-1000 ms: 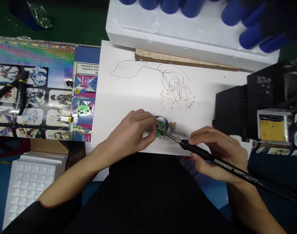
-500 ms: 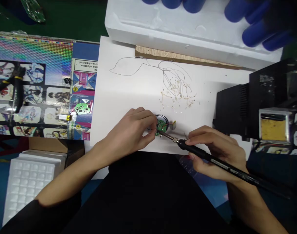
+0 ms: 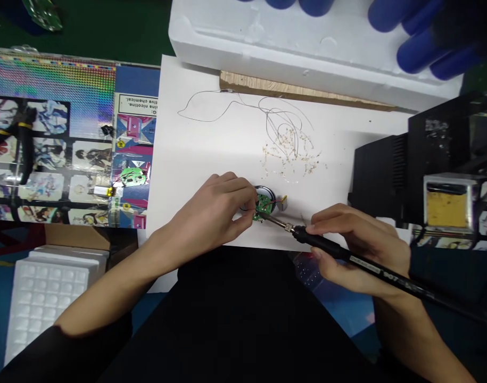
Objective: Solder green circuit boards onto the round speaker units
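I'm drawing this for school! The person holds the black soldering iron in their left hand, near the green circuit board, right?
The hand is wrong: the head view shows the black soldering iron in the right hand, not the left. It is near the green circuit board, as you said.

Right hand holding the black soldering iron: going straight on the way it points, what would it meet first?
The small green circuit board under the left hand; the soldering iron's metal tip looks nearly on it, though depth is unclear.

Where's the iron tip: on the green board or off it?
On, apparently: the tip of the soldering iron meets the green circuit board at its lower edge.
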Demonstrator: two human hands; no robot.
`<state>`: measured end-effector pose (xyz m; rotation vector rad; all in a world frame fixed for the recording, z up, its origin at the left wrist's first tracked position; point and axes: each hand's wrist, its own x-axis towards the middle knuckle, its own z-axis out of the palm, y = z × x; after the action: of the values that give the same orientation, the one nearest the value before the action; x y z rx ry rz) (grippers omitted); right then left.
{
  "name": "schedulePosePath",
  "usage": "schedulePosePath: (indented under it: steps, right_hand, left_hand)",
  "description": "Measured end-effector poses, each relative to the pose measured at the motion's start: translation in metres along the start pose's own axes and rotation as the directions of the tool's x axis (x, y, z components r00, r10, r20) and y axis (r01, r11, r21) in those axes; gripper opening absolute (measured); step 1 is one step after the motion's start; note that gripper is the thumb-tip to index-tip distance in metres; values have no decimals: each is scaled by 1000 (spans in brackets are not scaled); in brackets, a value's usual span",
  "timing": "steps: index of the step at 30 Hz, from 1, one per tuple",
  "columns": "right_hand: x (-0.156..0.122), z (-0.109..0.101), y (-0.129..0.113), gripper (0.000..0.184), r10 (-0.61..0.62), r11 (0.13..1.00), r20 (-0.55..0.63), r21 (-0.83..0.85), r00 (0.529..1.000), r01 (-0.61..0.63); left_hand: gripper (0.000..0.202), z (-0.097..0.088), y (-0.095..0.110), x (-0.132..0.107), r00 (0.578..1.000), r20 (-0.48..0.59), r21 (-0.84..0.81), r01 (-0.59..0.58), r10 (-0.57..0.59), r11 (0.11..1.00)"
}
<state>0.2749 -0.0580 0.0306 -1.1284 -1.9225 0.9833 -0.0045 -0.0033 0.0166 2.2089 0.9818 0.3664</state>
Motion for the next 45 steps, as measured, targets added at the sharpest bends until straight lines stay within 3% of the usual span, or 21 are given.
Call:
schedulePosePath:
  steps: [4, 6, 8, 10, 12, 16, 19, 21, 33, 38, 41, 45]
  right_hand:
    - [-2, -8, -5, 32, -57, 998, -138, -32, 989, 53]
    - [-5, -9, -9, 29, -59, 998, -273, -39, 960, 51]
    - [-11, -3, -13, 25, 38, 999, -433, 29, 901, -28]
    - [-16, 10, -16, 41, 178, 980, -522, 172, 834, -101]
    - [-18, 29, -16, 50, 212, 964, -505, 251, 837, -92]
    - [-6, 66, -8, 16, 130, 991, -393, 38, 910, -125]
    - [8, 85, 1, 31, 28, 991, -354, -115, 935, -73]
    - [14, 92, 5, 31, 27, 984, -343, -159, 939, -87]
    - [16, 97, 6, 30, 30, 978, -315, -186, 948, -93]
    - [12, 96, 8, 31, 47, 987, -287, -132, 957, -88]
    - [6, 93, 10, 34, 4, 985, -256, -165, 967, -47]
    - [0, 85, 17, 44, -95, 978, -217, -204, 972, 51]
  left_hand:
    - [13, 0, -1, 0, 1000, 2, 0, 0, 0, 1000]
    - [14, 0, -1, 1, 1000, 2, 0, 1, -1, 1000]
    - [14, 0, 0, 1, 1000, 3, 0, 2, -2, 1000]
    - [14, -1, 1, 1, 1000, 5, -2, 2, -2, 1000]
    - [15, -2, 2, 1, 1000, 6, -1, 0, 0, 1000]
    - [14, -1, 0, 0, 1000, 5, 26, -19, 19, 999]
    - [13, 0, -2, -1, 999, -1, 53, -42, 42, 998]
    - [12, 1, -2, -2, 999, 4, 73, -47, 47, 996]
    - [12, -1, -6, -4, 996, -12, 94, -92, 94, 991]
    - [16, -1, -18, -7, 991, -5, -13, -136, 136, 991]
    - [18, 2, -24, -9, 982, -23, -48, -190, 189, 981]
    - [17, 4, -26, -9, 962, -34, 74, -267, 270, 961]
